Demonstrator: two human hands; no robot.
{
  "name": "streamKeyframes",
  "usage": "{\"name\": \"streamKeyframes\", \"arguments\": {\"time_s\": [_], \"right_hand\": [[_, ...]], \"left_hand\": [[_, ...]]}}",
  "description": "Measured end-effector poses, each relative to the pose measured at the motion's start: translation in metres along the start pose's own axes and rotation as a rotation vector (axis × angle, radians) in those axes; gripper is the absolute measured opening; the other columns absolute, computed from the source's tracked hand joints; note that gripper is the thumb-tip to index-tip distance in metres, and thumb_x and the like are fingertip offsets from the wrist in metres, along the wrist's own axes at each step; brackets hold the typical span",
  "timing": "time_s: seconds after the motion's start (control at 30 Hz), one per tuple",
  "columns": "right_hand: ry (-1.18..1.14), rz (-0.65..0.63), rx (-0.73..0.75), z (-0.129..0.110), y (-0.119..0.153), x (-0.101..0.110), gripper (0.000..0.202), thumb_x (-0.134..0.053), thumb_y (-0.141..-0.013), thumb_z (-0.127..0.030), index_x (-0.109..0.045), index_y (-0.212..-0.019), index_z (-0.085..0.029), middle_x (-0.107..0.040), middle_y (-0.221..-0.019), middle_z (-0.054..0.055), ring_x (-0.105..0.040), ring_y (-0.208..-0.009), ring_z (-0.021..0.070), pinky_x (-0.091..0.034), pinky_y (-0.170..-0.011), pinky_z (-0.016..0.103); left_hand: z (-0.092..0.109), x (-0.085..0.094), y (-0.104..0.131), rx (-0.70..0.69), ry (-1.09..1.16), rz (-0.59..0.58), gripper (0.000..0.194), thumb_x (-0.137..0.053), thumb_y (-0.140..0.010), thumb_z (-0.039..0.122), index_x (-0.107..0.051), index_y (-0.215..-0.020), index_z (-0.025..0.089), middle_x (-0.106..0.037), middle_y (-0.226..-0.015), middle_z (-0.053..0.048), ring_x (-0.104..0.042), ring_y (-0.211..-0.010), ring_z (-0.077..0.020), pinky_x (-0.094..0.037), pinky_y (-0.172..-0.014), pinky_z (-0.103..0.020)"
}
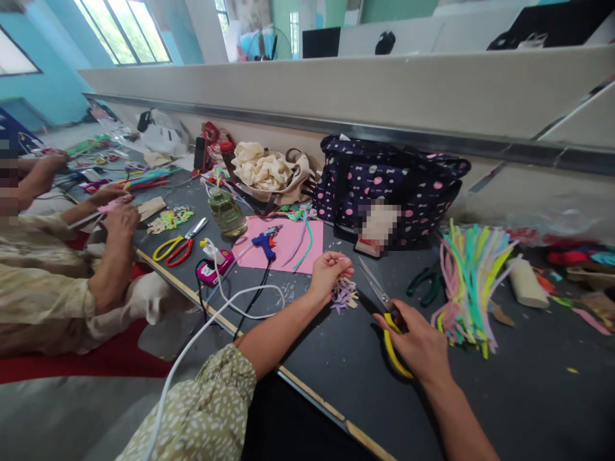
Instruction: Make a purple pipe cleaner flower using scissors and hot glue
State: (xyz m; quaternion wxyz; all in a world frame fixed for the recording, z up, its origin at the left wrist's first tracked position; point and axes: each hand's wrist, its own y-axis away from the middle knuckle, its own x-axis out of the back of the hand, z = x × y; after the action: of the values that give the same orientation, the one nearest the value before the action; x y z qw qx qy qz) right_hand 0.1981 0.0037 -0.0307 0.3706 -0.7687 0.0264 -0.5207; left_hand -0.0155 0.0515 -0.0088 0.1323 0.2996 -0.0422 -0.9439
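Observation:
My left hand (pixel 327 276) is closed in a pinch above the dark table. A hint of lilac shows at its fingertips, but what it holds is too small to make out. Just beneath lies a small pile of short lilac and cream fuzzy pieces (pixel 344 296). Held in my right hand (pixel 421 342) is a pair of scissors (pixel 377 286) with yellow handles. Their blades look closed and point up and left towards my left hand, apart from it. Right of them lie dark green pliers (pixel 426 285) and a bundle of pastel pipe cleaners (pixel 473 282).
A blue glue gun (pixel 265 243) rests on a pink sheet (pixel 307 255), beside a bottle (pixel 225 214). A white cable (pixel 192 336) crosses my left forearm from a power strip (pixel 209 271). Behind stands a patterned bag (pixel 384 173). At left, a co-worker's hands (pixel 120 214) work near other scissors (pixel 180 244).

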Motion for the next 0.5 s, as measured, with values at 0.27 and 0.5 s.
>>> {"name": "streamKeyframes", "arguments": {"time_s": [0.27, 0.5], "right_hand": [[-0.008, 0.002, -0.004, 0.0011, 0.0014, -0.0015, 0.032, -0.055, -0.088, -0.045, -0.063, -0.105, -0.018, -0.071, -0.085, 0.005, -0.064, -0.065, 0.0149, -0.041, -0.057, 0.023], [-0.017, -0.004, -0.001, 0.0027, 0.0026, -0.0030, 0.031, -0.057, -0.087, -0.044, -0.062, -0.104, -0.019, -0.070, -0.083, 0.003, -0.062, -0.063, 0.0130, -0.040, -0.056, 0.022]], "left_hand": [[0.0023, -0.0009, 0.0011, -0.043, 0.012, 0.045, 0.030, -0.080, -0.057, 0.027, -0.056, -0.067, 0.014, -0.069, -0.078, -0.004, -0.067, -0.066, -0.0135, -0.051, -0.060, -0.024], [0.0008, -0.0017, 0.0002, 0.001, 0.015, 0.013, 0.034, -0.082, -0.053, 0.026, -0.055, -0.070, 0.014, -0.067, -0.068, -0.001, -0.066, -0.062, -0.0139, -0.050, -0.059, -0.024]]}}
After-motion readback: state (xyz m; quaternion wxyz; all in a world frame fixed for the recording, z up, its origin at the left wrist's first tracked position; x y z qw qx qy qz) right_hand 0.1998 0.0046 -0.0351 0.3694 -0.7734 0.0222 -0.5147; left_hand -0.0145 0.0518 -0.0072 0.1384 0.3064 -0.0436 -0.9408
